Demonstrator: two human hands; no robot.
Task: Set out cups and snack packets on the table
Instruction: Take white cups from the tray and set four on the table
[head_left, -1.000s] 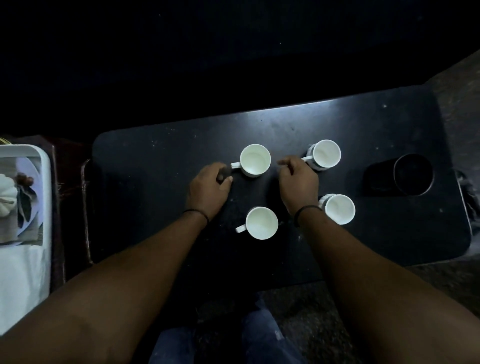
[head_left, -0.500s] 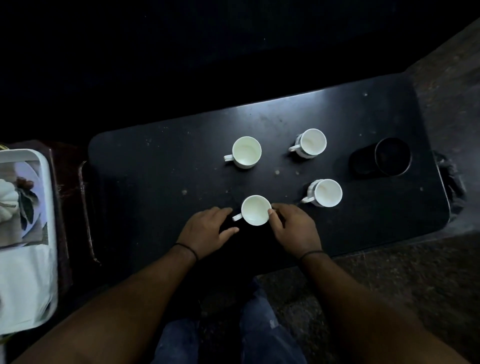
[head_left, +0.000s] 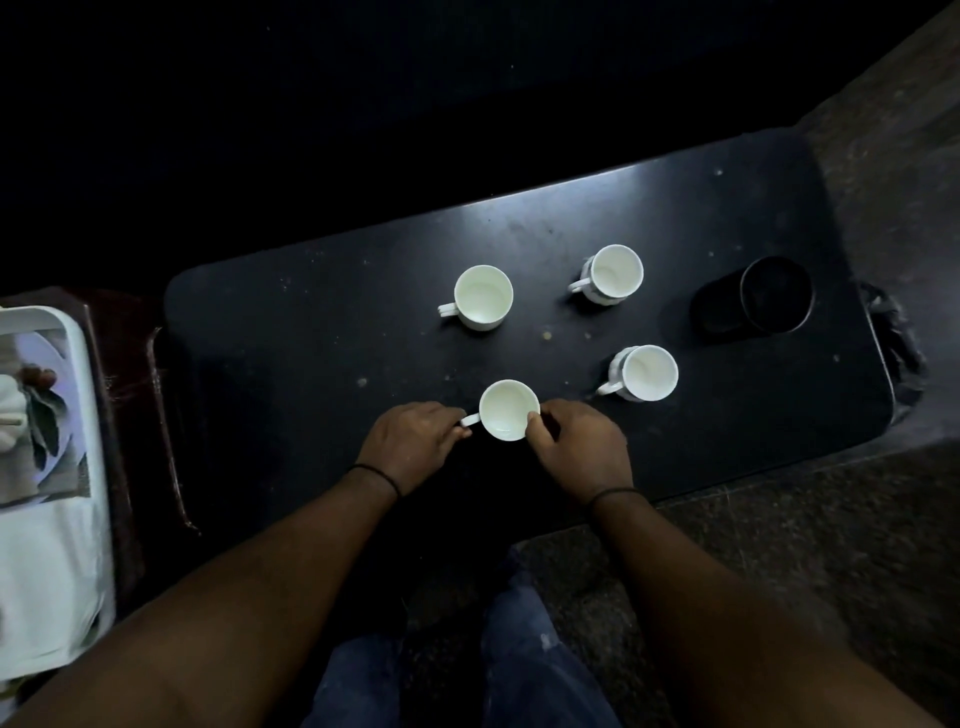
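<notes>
Near white ceramic cup (head_left: 509, 410) sits on the dark table (head_left: 311, 332) between both hands: left hand (head_left: 413, 446) pinches its handle, right hand (head_left: 579, 448) fingers curl against its far side. Risk: uneven push tips or spins the cup toward the table edge just behind the hands.

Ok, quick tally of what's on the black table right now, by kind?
White cups: 4, near left between the left hand and right hand, far left, far right, near right
Dark round container: 1
Snack packets: 0
Total: 5
</notes>
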